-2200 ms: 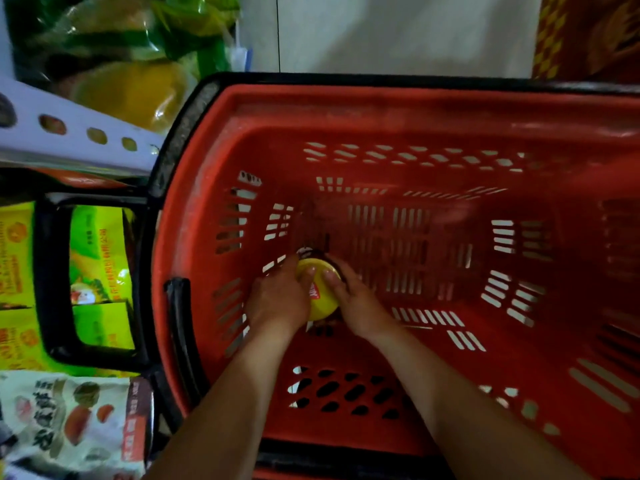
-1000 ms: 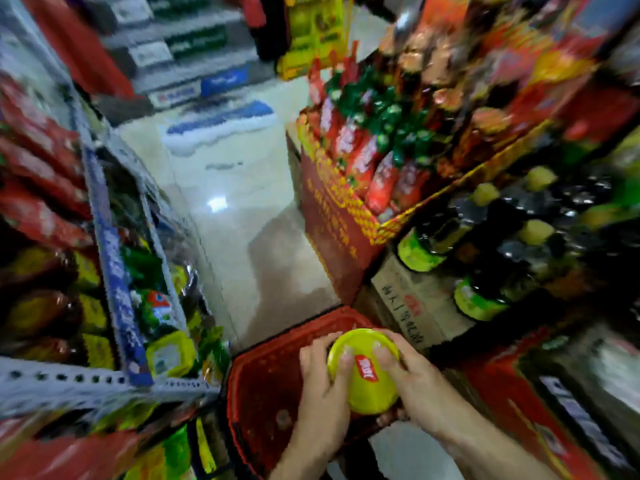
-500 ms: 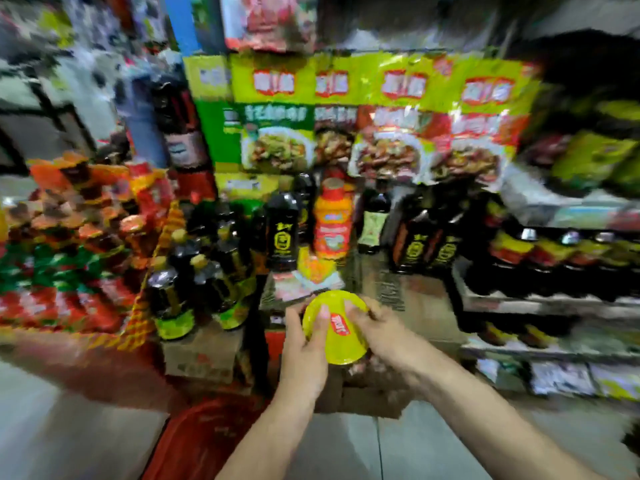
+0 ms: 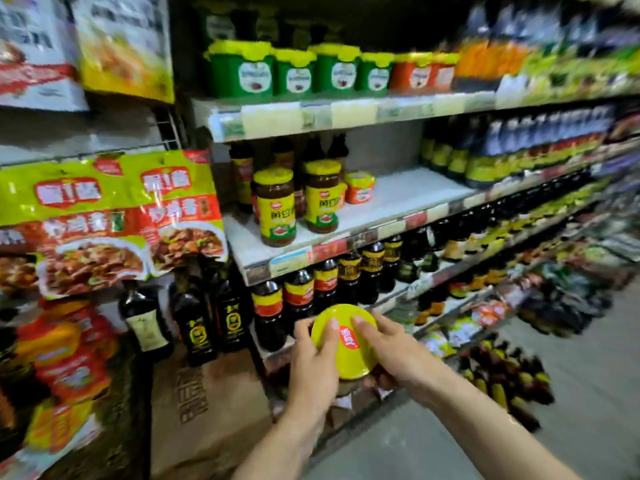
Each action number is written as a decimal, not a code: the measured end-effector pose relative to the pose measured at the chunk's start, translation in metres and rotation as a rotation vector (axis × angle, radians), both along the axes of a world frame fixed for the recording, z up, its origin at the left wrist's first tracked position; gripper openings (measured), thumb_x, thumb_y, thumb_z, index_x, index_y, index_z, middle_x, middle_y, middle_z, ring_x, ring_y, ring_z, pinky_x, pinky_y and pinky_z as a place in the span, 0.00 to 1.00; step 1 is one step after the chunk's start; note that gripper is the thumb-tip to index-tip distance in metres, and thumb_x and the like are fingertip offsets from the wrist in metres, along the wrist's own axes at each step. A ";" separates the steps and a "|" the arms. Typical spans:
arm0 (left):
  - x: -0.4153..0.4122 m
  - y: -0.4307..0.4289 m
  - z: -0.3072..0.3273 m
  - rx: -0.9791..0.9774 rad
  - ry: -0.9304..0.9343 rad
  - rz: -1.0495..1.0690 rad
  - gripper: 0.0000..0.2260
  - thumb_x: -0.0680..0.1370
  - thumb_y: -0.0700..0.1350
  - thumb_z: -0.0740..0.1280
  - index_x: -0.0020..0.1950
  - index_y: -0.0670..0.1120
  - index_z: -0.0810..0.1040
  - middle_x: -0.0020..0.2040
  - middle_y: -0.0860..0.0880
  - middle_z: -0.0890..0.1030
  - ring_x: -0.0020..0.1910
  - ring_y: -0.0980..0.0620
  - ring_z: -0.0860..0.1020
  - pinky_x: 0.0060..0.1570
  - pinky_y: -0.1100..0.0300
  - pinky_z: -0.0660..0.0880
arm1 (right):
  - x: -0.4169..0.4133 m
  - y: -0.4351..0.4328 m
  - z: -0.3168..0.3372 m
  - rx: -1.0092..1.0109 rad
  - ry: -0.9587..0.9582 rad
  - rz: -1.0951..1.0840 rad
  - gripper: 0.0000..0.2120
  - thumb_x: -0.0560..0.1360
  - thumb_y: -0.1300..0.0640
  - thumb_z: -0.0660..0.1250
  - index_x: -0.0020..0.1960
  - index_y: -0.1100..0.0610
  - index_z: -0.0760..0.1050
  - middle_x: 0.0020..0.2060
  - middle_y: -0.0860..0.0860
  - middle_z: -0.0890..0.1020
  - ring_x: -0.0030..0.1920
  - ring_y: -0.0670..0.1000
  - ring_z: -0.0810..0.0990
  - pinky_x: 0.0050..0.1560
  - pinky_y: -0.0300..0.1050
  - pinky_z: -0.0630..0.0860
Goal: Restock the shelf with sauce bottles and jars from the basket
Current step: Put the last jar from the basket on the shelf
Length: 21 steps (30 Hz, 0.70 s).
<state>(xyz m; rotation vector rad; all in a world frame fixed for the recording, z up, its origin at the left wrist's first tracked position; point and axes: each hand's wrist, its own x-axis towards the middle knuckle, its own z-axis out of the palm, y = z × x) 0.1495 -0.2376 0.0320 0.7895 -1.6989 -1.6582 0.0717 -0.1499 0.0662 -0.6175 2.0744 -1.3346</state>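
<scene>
In the head view, a jar [image 4: 346,344] is seen from above at the near centre. A round yellow-green lid with a small red logo is shown, with a little of the body below it. It is grasped from both sides, the left hand [image 4: 313,362] curled round its left edge and the right hand [image 4: 398,355] round its right. Farther off, two yellow-lidded jars [image 4: 275,206] stand on a white shelf [image 4: 398,202], above a row of dark bottles [image 4: 298,296].

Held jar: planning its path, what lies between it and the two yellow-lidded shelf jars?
Head view: above the held jar, dark sauce bottles, then the shelf's price-tag edge.
</scene>
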 end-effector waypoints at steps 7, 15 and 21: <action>-0.138 0.019 0.041 0.012 0.070 -0.093 0.03 0.76 0.48 0.63 0.44 0.52 0.70 0.46 0.47 0.78 0.44 0.52 0.77 0.43 0.56 0.74 | -0.123 0.031 0.038 -0.080 0.027 -0.038 0.12 0.78 0.45 0.56 0.52 0.51 0.73 0.34 0.49 0.80 0.27 0.47 0.76 0.20 0.35 0.66; -0.269 -0.022 0.086 -0.028 0.160 -0.108 0.04 0.77 0.52 0.62 0.48 0.54 0.69 0.55 0.41 0.78 0.54 0.40 0.77 0.55 0.39 0.74 | -0.248 -0.009 0.074 -0.226 0.108 -0.083 0.13 0.76 0.43 0.57 0.48 0.51 0.73 0.26 0.46 0.78 0.22 0.47 0.74 0.19 0.34 0.63; -0.341 -0.058 0.129 0.023 0.248 -0.086 0.07 0.78 0.48 0.61 0.54 0.48 0.69 0.45 0.49 0.77 0.38 0.57 0.77 0.28 0.68 0.74 | -0.324 -0.050 0.111 -0.247 0.148 -0.057 0.13 0.76 0.42 0.57 0.45 0.51 0.71 0.24 0.49 0.76 0.20 0.47 0.72 0.22 0.35 0.64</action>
